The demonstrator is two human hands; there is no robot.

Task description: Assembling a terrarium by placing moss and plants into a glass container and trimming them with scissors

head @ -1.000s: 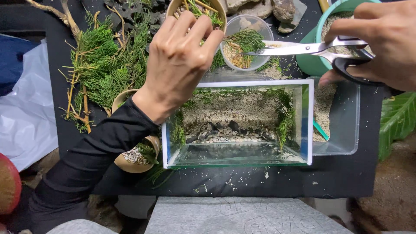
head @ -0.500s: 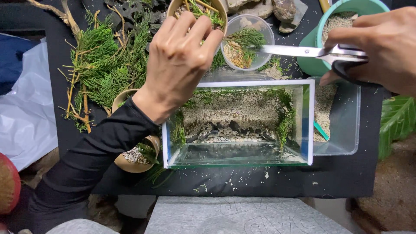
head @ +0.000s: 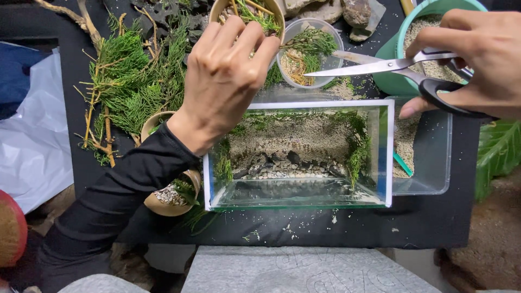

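Observation:
My left hand (head: pixel 225 81), in a black sleeve, reaches over a tan cup of green sprigs (head: pixel 247 13) at the top, fingers bent down into it; what they pinch is hidden. My right hand (head: pixel 477 59) holds black-handled scissors (head: pixel 391 68), blades nearly closed and pointing left toward a small clear round cup of green cuttings (head: pixel 312 51). Below both hands stands a small glass tank (head: pixel 298 154) holding sand, dark stones, pebbles and moss along its sides.
A pile of green conifer sprigs and twigs (head: pixel 130 87) lies at the left on the black mat (head: pixel 423 222). A teal pot of sand (head: pixel 418 49), a clear plastic tray (head: pixel 429 157), a tan cup of pebbles (head: pixel 168 198), rocks (head: pixel 353 11) and white paper (head: pixel 32 146) surround the tank.
My right hand has shifted slightly with the scissors, their blades still pointing at the clear cup. My left hand stays over the tan cup.

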